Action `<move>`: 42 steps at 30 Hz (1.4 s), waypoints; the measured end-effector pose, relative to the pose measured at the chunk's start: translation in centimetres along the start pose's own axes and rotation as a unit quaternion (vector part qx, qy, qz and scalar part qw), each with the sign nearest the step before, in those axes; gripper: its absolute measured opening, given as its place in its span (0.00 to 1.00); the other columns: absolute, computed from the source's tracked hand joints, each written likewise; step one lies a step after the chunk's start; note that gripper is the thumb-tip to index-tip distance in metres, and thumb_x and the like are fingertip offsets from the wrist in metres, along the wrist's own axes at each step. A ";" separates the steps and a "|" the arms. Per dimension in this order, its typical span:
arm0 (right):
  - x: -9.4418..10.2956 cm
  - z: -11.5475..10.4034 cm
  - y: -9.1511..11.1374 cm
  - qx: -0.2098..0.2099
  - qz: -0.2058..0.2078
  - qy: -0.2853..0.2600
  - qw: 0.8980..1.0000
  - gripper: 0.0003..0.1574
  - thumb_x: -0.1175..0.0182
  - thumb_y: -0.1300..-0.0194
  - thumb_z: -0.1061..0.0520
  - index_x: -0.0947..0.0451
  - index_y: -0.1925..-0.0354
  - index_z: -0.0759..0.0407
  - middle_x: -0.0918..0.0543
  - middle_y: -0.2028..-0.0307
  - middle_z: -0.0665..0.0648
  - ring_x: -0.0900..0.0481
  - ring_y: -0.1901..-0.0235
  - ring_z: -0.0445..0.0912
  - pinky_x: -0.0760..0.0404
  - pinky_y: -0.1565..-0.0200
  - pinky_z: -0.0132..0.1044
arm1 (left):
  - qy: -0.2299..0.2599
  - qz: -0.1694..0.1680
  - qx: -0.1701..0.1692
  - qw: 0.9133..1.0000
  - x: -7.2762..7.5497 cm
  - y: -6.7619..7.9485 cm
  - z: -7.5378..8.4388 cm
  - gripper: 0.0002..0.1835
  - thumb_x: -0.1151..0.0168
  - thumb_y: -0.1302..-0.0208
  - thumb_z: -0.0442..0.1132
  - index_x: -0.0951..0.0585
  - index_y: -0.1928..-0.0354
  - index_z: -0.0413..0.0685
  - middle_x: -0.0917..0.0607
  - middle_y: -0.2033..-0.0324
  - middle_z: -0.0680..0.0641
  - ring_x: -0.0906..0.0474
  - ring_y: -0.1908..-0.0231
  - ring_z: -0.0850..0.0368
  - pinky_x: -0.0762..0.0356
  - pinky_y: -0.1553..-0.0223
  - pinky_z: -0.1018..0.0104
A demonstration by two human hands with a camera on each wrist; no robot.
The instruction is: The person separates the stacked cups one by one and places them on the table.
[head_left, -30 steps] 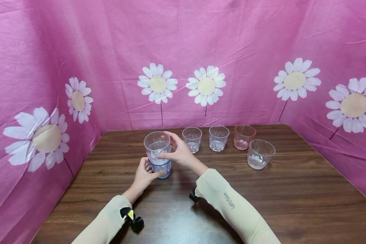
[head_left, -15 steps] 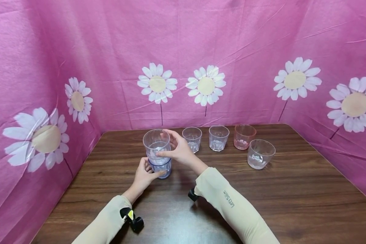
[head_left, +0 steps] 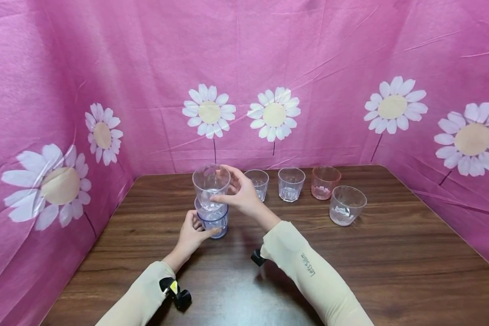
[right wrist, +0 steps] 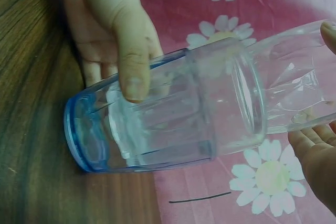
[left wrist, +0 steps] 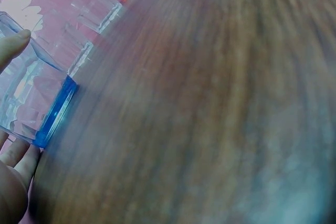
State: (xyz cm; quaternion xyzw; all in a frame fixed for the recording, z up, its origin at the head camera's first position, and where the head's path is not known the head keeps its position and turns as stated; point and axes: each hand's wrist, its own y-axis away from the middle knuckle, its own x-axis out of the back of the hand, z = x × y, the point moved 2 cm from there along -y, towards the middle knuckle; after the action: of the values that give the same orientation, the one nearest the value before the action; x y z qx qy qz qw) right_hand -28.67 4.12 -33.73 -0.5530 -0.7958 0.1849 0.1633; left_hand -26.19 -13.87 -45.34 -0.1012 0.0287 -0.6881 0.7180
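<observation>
A blue-tinted cup (head_left: pixel 217 222) stands upright on the table, and my left hand (head_left: pixel 192 236) grips its side, thumb in front and fingers behind. Nested in it is a clear cup (right wrist: pixel 228 98), whose rim rises above the blue one. Over these two, my right hand (head_left: pixel 245 195) holds another clear cup (head_left: pixel 205 183) by its side, thumb toward me. In the right wrist view the lower end of this upper cup (right wrist: pixel 296 77) is right at the nested cup's rim. The left wrist view shows the blue base (left wrist: pixel 55 111) low on the table.
Right of the stack, two clear faceted cups (head_left: pixel 257 181) (head_left: pixel 291 183) and a pink-tinted cup (head_left: pixel 325 183) line the back of the wooden table (head_left: pixel 350 267). A wider clear cup (head_left: pixel 347 206) stands in front of the pink one. Pink flowered cloth (head_left: pixel 244 54) hangs around the table.
My right hand has raised the top clear cup out of the stack, uncovering the nested cup's rim. My left hand keeps its grip on the blue cup, nearly unmoved.
</observation>
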 end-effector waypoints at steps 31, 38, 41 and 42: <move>6.5 -0.4 1.9 0.009 0.062 -0.013 0.998 0.51 0.30 0.53 0.77 0.38 0.31 0.69 0.27 0.38 0.71 0.30 0.35 0.59 0.30 0.36 0.37 | 0.002 0.005 0.007 1.000 0.0 0.1 0.1 0.35 0.23 0.54 0.24 0.34 0.47 0.37 0.19 0.47 0.36 0.22 0.50 0.55 0.24 0.48 0.69; 8.5 0.3 3.0 -0.015 0.071 0.004 0.997 0.52 0.29 0.52 0.77 0.39 0.31 0.69 0.28 0.37 0.72 0.31 0.35 0.59 0.32 0.34 0.41 | 0.004 0.003 0.008 1.000 -0.1 0.2 0.2 0.35 0.23 0.54 0.24 0.34 0.47 0.37 0.19 0.49 0.37 0.22 0.52 0.58 0.24 0.49 0.70; 9.5 0.5 3.5 -0.024 0.076 0.023 0.997 0.51 0.30 0.51 0.76 0.39 0.30 0.69 0.28 0.37 0.71 0.31 0.35 0.59 0.32 0.34 0.43 | 0.002 0.003 0.006 1.000 -0.1 0.3 0.1 0.35 0.23 0.55 0.24 0.35 0.47 0.36 0.19 0.49 0.37 0.22 0.52 0.57 0.24 0.49 0.69; 9.8 0.6 3.7 -0.028 0.078 0.028 0.996 0.51 0.29 0.51 0.76 0.39 0.30 0.69 0.28 0.37 0.71 0.31 0.35 0.59 0.32 0.34 0.43 | 0.002 0.004 0.006 1.000 -0.1 0.3 0.1 0.35 0.23 0.55 0.24 0.35 0.47 0.36 0.19 0.49 0.37 0.22 0.51 0.56 0.24 0.49 0.69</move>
State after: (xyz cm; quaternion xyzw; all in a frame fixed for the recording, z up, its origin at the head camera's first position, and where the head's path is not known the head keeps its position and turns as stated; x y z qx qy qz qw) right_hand -29.22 14.46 -35.41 -0.6226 -0.7504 0.1588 0.1553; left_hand -25.92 -13.77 -45.28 -0.0960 0.0263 -0.6856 0.7211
